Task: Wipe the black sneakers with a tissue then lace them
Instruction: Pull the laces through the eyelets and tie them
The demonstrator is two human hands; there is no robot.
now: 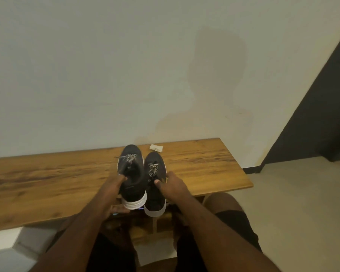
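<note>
L hand (114, 190) grips left sneaker (133, 173), R hand (172, 185) fingers apparently pinch right sneaker (155, 181) on bench (47, 179).

The left hand (114, 190) grips the left black sneaker (133, 173) at its collar, fingers curled into the opening, the heel lifted toward the person. Just beside it, the right hand (170, 185) holds the right black sneaker (155, 181), thumb at the collar and fingers along its outer side. Both shoes carry speckled laces (152, 168) and sit touching on the wooden counter (204, 163). Beyond the right hand's fingertips, near the wall (106, 65), lies a folded white tissue (156, 148).
</note>
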